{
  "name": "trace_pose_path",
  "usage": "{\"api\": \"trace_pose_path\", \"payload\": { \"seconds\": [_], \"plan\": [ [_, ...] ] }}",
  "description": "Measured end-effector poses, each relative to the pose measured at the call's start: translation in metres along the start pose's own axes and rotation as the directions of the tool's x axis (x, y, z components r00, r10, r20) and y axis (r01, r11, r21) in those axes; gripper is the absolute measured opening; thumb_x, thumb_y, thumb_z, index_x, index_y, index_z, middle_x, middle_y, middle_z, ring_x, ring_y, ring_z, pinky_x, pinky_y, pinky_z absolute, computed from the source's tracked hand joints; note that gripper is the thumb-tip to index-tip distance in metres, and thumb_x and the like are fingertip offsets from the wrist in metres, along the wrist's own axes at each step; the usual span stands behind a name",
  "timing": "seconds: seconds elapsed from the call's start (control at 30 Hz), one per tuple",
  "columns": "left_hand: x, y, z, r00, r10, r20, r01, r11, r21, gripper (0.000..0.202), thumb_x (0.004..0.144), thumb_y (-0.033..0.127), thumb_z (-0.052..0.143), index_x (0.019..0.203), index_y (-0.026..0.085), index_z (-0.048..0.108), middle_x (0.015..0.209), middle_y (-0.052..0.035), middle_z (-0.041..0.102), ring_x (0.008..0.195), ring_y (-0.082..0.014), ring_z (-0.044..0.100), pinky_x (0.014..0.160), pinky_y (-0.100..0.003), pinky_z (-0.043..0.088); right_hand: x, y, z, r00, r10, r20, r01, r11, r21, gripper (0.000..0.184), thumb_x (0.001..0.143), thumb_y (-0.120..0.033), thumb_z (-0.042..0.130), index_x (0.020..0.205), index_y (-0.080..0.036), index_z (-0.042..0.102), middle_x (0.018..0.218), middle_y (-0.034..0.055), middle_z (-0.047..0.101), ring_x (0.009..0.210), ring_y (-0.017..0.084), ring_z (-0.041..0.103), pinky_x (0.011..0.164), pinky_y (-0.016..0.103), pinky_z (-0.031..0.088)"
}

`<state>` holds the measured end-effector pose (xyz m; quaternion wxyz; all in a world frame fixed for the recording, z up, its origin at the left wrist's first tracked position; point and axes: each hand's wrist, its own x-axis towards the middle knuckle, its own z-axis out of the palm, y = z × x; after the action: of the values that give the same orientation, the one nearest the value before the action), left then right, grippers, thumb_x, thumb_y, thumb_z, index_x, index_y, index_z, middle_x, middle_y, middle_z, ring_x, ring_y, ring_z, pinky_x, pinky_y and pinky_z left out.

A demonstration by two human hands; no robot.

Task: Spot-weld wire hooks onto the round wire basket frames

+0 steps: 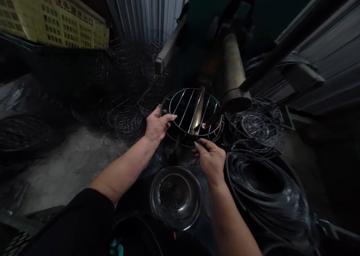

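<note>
A round wire rack [184,111] with parallel bars and a second ring below is held up in front of me. My left hand [158,125] grips its left rim, thumb over the top wire. My right hand [210,159] is closed in a pinch at the near rim; what sits between its fingertips is too small and dark to make out. A brass-coloured rod [198,110] of a machine stands under the bars. Close by, a dark pointed arm [215,115] comes down from a thick metal cylinder [234,68], with a small bright spot at its tip.
Below my hands stands a shiny metal bowl [177,196] with small wire bits inside. A large coil of wire [261,188] lies at the right. Wire racks [255,128] are piled behind it, others [125,119] at the left. A yellow crate [64,20] stands upper left.
</note>
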<state>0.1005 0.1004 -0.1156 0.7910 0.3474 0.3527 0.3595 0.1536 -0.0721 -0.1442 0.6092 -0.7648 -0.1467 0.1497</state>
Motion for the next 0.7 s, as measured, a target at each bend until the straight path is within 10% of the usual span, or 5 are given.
{"api": "trace_pose_path", "payload": {
  "seconds": [0.7],
  "plan": [
    [0.007, 0.003, 0.002, 0.998, 0.007, 0.070, -0.008, 1.000, 0.012, 0.070, 0.049, 0.004, 0.077, 0.114, 0.020, 0.059, 0.088, 0.0045, 0.050, 0.057, -0.0018, 0.052, 0.044, -0.016, 0.036, 0.002, -0.001, 0.008, 0.983, -0.020, -0.184, 0.080, 0.943, 0.323, 0.025, 0.064, -0.032, 0.078, 0.081, -0.015, 0.073, 0.070, 0.0020, 0.069, 0.050, 0.013, 0.063, 0.044, 0.023, 0.050]
  ]
}}
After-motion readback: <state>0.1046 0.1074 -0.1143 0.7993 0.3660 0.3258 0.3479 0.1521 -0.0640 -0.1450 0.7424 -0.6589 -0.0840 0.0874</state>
